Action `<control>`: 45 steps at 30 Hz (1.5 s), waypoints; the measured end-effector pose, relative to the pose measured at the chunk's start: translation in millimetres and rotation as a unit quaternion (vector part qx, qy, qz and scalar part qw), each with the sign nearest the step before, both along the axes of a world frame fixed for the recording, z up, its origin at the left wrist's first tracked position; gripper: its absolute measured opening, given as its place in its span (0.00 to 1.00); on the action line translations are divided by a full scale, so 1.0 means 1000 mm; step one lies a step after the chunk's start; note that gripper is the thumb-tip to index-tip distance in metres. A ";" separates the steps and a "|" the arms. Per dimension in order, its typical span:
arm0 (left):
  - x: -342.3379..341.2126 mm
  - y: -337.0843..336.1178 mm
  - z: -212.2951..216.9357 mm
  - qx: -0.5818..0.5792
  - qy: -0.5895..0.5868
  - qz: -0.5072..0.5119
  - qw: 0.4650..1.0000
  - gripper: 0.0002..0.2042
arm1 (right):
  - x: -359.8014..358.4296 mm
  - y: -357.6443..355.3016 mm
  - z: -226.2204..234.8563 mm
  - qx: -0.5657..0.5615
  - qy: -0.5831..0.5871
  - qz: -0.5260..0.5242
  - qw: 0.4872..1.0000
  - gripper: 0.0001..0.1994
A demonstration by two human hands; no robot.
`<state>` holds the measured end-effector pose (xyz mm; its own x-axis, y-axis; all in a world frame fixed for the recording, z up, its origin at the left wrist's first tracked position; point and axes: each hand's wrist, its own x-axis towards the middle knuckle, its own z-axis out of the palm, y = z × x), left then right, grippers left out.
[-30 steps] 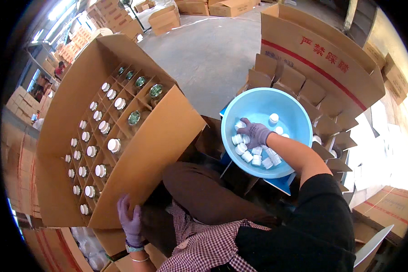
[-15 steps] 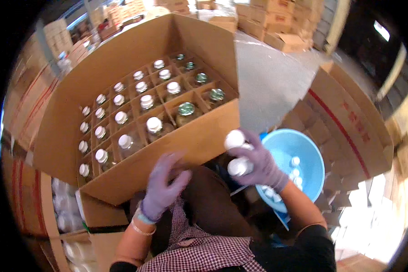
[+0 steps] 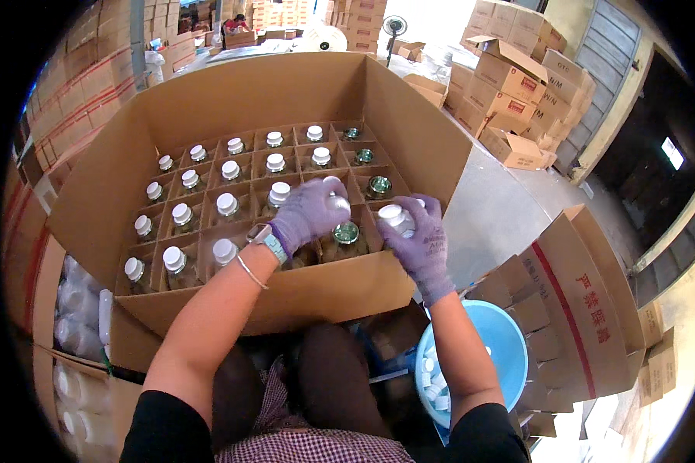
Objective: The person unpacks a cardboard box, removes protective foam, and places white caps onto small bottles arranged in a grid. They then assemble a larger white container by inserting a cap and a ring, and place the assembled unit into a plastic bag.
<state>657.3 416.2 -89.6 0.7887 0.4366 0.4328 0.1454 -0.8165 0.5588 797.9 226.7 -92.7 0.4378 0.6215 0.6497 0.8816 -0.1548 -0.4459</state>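
A large cardboard box (image 3: pixel 347 287) with dividers holds rows of clear glass bottles, most topped with white caps (image 3: pixel 226 204). Along its right side, several bottle mouths are bare, among them an open bottle (image 3: pixel 346 232) near the front and another open bottle (image 3: pixel 378 186) behind it. My left hand (image 3: pixel 310 210), in a purple-grey glove, is closed on a white cap (image 3: pixel 338 204) over the bottles. At the box's right front corner, my gloved right hand (image 3: pixel 422 245) is closed round white caps (image 3: pixel 394 217); its fingers partly hide them.
A light blue basin (image 3: pixel 511 339) with loose white caps stands below my right forearm. Right of it is an open carton (image 3: pixel 571 309) with a red stripe. Bagged containers (image 3: pixel 77 332) lie at the left. Stacked cartons (image 3: pixel 510 85) and a fan (image 3: pixel 394 28) stand farther back.
Both hands have moved from in front of the box up to the bottles at its right side. The left hand, empty before, now has a white cap. The view has shifted.
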 end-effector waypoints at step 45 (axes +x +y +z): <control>0.119 -0.041 -0.011 0.205 0.159 -0.178 0.949 0.22 | -0.006 -0.056 -0.043 0.266 0.325 0.057 0.906 0.27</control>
